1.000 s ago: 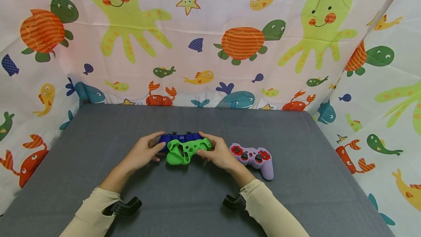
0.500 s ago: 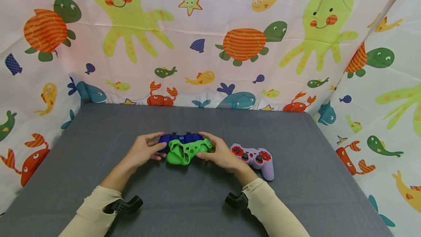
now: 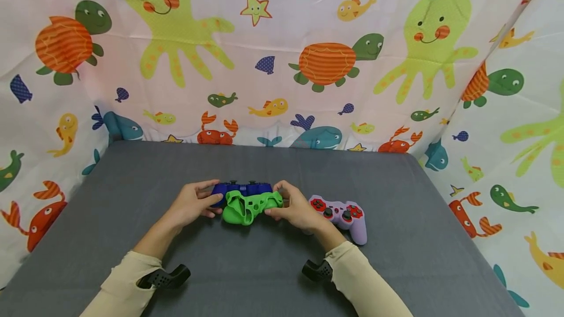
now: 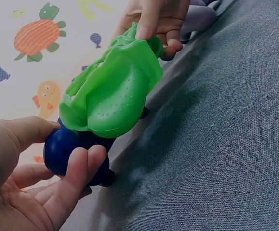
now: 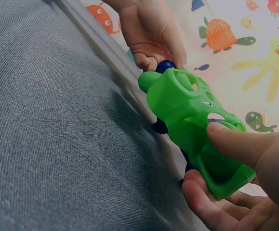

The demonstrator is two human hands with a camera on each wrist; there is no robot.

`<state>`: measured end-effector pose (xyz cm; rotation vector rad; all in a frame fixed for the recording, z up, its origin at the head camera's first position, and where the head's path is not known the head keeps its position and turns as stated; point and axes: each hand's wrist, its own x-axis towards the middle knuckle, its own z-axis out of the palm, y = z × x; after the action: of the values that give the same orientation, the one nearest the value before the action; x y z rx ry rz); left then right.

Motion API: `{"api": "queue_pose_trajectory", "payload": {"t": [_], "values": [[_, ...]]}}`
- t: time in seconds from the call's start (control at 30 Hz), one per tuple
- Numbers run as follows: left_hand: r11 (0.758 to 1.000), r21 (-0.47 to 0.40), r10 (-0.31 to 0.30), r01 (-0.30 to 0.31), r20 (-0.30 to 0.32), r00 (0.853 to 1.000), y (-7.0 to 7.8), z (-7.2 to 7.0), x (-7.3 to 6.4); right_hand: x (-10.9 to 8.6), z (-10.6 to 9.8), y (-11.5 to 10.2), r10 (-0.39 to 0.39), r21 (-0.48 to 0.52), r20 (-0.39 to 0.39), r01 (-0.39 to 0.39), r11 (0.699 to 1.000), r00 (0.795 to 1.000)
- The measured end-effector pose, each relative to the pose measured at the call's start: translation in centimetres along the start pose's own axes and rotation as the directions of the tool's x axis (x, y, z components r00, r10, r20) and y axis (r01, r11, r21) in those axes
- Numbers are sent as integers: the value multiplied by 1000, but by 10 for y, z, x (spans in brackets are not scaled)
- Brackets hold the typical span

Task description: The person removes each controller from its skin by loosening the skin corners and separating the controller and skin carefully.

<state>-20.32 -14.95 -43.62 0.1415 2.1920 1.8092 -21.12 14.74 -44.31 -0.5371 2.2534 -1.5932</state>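
My left hand [image 3: 187, 205] grips the left handle of a blue game controller [image 3: 246, 188], thumb and fingers around it. A bright green silicone controller cover [image 4: 117, 98] hangs over the near side of the controller, loose and partly folded, its button holes showing. My right hand [image 3: 296, 208] pinches the cover's right end, with the thumb [image 5: 226, 137] pressed on the green skin near a hole. Both things are held a little above the grey table. In the right wrist view the cover hides most of the controller; bits of blue show past its edges.
To the right of my right hand lies a second controller [image 3: 338, 212] in a lilac cover with red button areas, partly behind my wrist. Grey cloth [image 3: 246, 273] covers the table. A curtain printed with sea animals [image 3: 282, 28] stands behind and at both sides.
My right fingers have shifted from the blue controller's far edge to the green cover's right end. The head view has tilted slightly up. My left hand keeps its grip.
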Motion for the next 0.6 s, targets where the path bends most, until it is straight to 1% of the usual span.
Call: {"api": "queue_pose_trajectory", "payload": {"t": [0.27,0.6], "values": [[1000,7,-4,4,8,1000,-1,1,-2,-2,5,-1,-43,-19,-68,42,999,997],[999,25,23,-23,11,1000,-1,1,0,-1,4,-3,-49,-35,-75,46,998,996]]}}
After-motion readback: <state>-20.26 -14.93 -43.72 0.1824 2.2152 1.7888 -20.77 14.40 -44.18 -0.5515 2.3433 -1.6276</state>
